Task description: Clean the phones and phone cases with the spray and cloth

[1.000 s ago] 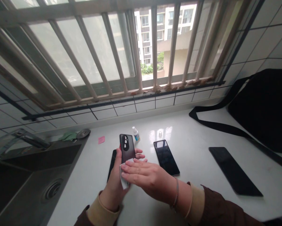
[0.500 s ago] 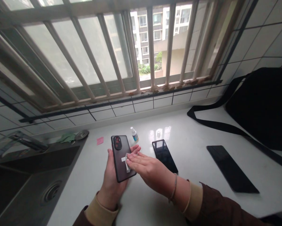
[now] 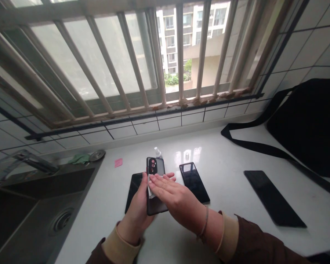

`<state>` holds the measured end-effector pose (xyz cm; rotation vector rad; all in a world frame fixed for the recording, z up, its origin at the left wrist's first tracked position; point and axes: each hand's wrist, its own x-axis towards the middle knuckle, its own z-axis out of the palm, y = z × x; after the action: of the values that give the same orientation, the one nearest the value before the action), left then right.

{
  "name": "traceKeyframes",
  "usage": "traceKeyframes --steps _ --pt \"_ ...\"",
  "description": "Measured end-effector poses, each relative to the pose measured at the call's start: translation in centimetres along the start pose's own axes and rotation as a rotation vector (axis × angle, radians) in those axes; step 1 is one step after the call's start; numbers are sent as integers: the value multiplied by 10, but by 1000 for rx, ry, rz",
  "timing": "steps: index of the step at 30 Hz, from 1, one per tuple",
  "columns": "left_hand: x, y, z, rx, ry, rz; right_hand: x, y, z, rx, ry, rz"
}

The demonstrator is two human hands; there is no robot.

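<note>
My left hand holds a phone in a dark translucent case, its camera side facing up. A folded white wipe is pressed on the phone's back under the fingers of my right hand, which cover much of it. Partly hidden behind my left hand, a flat black slab like a phone or tablet lies on the white counter. To the right of my hands is a black phone. A small white spray bottle stands behind the held phone, mostly hidden by it.
A long black slab lies at the right, in front of a black bag with a strap. A small clear cap and a pink note sit toward the back. At left is a sink with a faucet.
The held phone has shifted right and turned more upright, uncovering the black slab behind my left hand and covering most of the spray bottle. My right hand and the wipe moved over the phone's back.
</note>
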<state>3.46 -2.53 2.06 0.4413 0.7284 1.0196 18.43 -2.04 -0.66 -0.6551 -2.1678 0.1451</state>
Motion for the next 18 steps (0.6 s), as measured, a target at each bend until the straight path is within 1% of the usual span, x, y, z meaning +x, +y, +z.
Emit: traceKeyframes --steps 2,4,6,8,10,12,18 --pt "1 -1 -1 5 22 0 0 0 0 5 3 -8" --pt "3 2 -4 -7 75 -7 -1 -1 1 40 -33 -54" --pt "5 7 -7 -42 151 -1 -3 -3 1 91 -105 -126" --pt "7 14 -9 -77 236 35 -5 -4 1 123 -178 -196" --pt "7 20 -10 -105 291 92 -6 -3 -1 122 -230 -233" --pt "7 24 -12 -137 300 147 -5 -2 -4 96 -240 -239" --pt "10 26 -21 -231 248 303 1 4 -12 23 -200 -206"
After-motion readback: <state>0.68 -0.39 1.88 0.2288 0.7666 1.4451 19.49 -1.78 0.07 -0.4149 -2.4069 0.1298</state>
